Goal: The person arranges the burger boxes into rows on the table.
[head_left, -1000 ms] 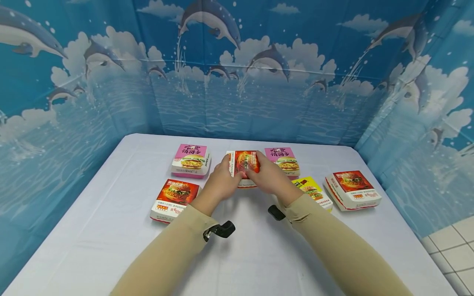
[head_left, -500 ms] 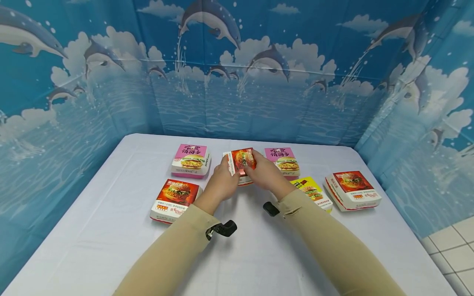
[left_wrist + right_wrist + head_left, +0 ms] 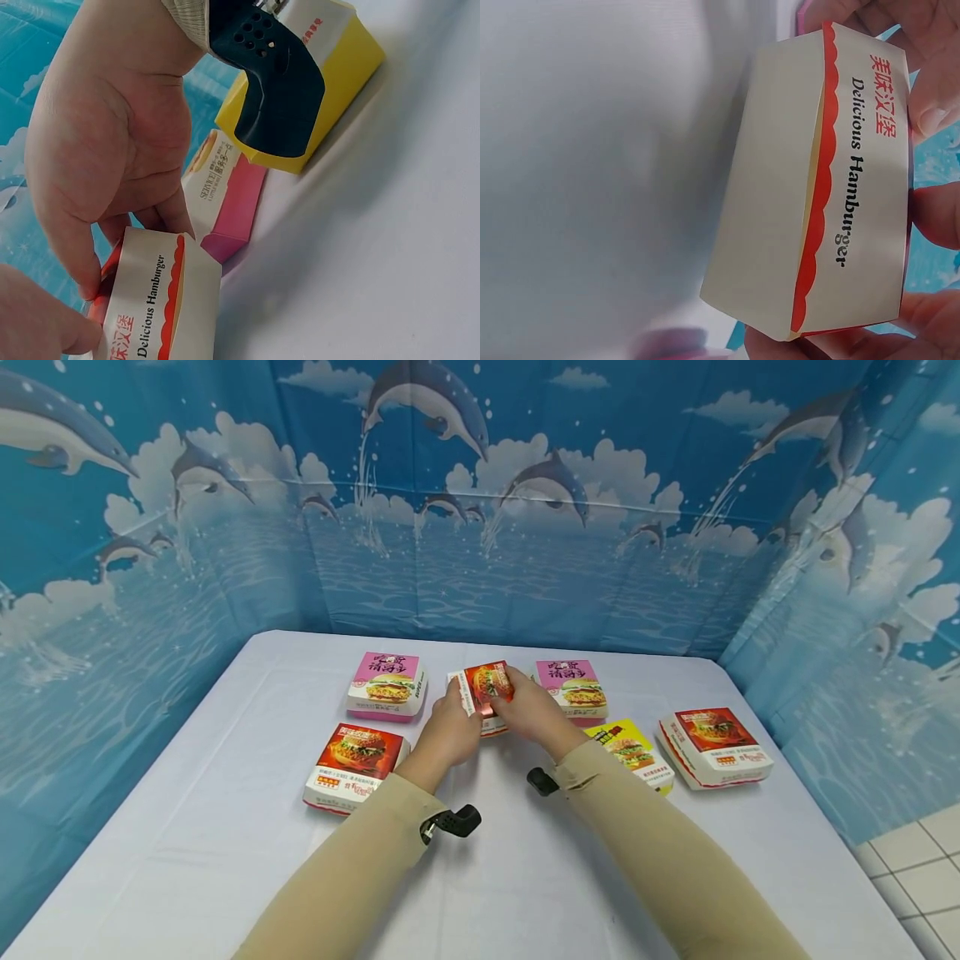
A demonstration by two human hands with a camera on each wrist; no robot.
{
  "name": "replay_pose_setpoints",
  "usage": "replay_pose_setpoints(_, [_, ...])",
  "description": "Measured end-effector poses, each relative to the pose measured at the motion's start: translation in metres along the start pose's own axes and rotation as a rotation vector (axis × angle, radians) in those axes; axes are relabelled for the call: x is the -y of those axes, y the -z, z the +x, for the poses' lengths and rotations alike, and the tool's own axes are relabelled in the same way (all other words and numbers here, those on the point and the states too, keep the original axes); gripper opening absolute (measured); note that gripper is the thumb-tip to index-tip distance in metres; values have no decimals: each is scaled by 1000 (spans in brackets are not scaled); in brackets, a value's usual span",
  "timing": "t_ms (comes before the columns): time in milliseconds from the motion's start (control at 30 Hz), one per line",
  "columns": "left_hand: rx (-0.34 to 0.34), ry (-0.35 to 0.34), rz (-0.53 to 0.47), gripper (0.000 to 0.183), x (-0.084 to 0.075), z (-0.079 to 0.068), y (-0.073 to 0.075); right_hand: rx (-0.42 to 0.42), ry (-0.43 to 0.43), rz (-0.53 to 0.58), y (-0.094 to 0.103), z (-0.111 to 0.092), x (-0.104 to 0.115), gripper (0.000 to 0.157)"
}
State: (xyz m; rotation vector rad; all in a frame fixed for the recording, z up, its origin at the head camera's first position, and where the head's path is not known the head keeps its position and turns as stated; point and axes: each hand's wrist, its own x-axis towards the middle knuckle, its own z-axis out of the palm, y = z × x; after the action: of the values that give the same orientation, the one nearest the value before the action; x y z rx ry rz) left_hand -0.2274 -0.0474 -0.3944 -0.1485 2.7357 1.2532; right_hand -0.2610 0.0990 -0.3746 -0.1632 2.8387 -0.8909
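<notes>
Both hands grip one red-and-white hamburger box (image 3: 489, 685) near the middle back of the table. My left hand (image 3: 452, 731) holds its left side and my right hand (image 3: 531, 710) its right side, thumbs at the top face. In the right wrist view the box's front (image 3: 855, 180) reads "Delicious Hamburger" and its lid is closed. The box sits slightly turned, close over the white cloth. Behind my right hand stands a pink burger box (image 3: 572, 685). A yellow burger box (image 3: 630, 747) lies partly behind my right sleeve.
Another pink box (image 3: 387, 685) stands at the back left, with a red-and-white box (image 3: 352, 764) in front of it, partly behind the left sleeve. A further red-and-white box (image 3: 715, 747) sits at the right. A dolphin-print curtain (image 3: 480, 568) encloses the white table (image 3: 187, 843).
Both hands have moved the held box a little to the left, turning it slightly counterclockwise. The other boxes stay where they were.
</notes>
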Motion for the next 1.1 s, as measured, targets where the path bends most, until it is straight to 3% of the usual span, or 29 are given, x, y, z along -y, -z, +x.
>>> replay_pose_setpoints(500, [-5,30,1,77,7,8,-7,20,-45,-22,-10,7,-5,69])
replay_pose_setpoints(1100, [-16,39,32,75,8,8,-8,32,-37,18,-18,11,-14,69])
